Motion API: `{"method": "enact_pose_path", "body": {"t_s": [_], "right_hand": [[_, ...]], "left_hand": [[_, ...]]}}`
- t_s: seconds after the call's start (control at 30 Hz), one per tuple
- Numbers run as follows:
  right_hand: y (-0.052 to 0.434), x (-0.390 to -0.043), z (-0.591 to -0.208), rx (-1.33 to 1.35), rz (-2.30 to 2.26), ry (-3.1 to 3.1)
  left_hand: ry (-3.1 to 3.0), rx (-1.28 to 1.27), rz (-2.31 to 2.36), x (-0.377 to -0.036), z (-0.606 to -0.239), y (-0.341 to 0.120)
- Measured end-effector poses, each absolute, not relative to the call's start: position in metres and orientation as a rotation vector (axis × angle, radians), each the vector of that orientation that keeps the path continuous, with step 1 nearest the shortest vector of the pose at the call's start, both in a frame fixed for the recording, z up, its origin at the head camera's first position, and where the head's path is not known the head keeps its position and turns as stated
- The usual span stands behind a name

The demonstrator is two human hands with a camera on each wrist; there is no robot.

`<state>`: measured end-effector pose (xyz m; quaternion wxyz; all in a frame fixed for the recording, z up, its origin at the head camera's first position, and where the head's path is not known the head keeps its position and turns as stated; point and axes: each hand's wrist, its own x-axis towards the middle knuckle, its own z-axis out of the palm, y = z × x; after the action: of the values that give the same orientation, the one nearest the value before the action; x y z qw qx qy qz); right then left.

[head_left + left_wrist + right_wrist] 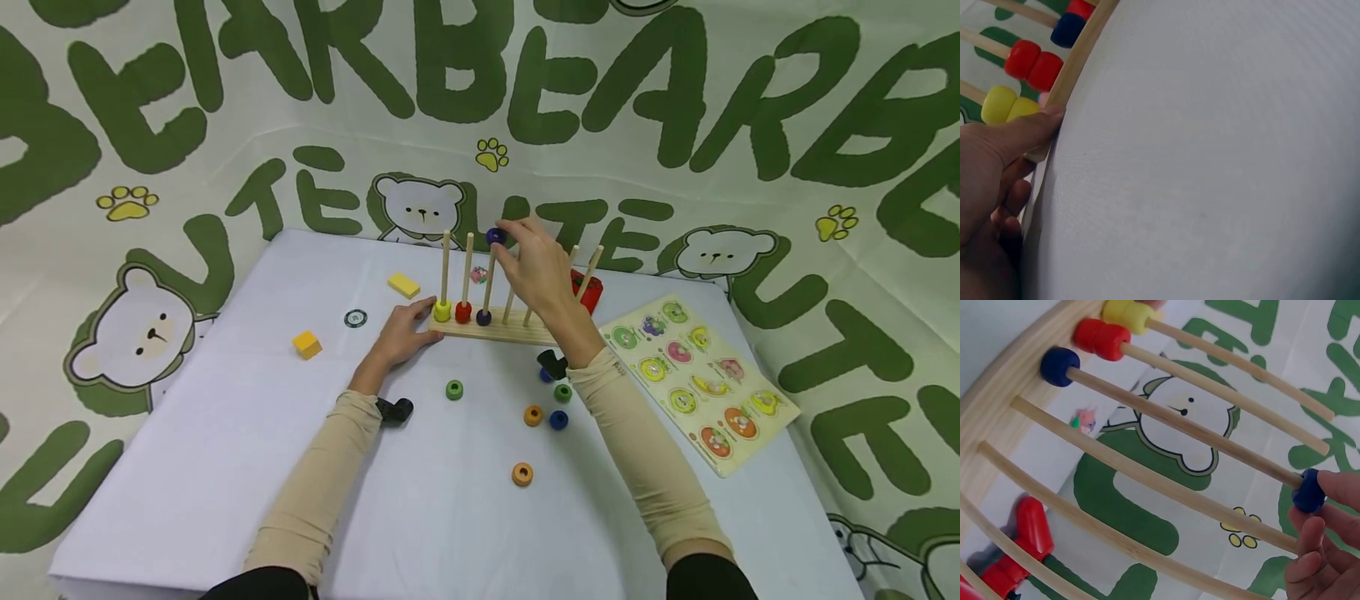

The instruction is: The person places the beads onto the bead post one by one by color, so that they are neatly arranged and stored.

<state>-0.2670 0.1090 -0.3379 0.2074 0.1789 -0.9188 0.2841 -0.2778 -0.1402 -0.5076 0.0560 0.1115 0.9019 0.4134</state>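
Loose rings: an orange ring [522,474] lies nearest the person, then a blue ring [558,420], another orange one [532,415] and two green rings [453,389] on the white table [225,433] — none of these is on a peg yet
Left hand: the left hand [405,332] rests on the table with its fingers curled against the left end of the wooden rack [495,331], thumb pressed to the base, bracing it
Rack: upright pegs on a flat base; the first peg holds yellow rings [442,311], the second red rings [463,312], the third one dark blue ring [483,317] at the bottom; the pegs further right look bare
Right hand: the right hand [536,267] pinches a second dark blue bead [1308,490] between thumb and fingertips, right at the top of the third peg — already threaded on the tip, not yet slid down
Progress: judging by this, two pegs are filled, the blue one is under way, and the green and orange rings are left to do
Further off: a yellow cube [307,343], a yellow block [403,285], a red piece [588,292] behind the rack, and a fruit puzzle board [693,379] to the right
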Motion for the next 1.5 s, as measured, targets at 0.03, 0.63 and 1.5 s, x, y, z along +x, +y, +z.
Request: {"method": "enact_pose_path", "body": {"t_s": [0.03, 0.63, 1.5], "right_hand": [[0.108, -0.267, -0.338, 0.492, 0.79, -2.574], [0.103, -0.229, -0.368, 0.743, 0.764, -2.515], [0.105, -0.195, -0.416, 0.882, 0.681, -2.938]], "left_hand": [[2.737, 0.335, 1.248, -0.278, -0.508, -0.141], [2.749, 0.362, 1.262, -0.281, -0.511, -0.142], [2.741, 0.34, 1.258, -0.282, -0.508, -0.142]]}}
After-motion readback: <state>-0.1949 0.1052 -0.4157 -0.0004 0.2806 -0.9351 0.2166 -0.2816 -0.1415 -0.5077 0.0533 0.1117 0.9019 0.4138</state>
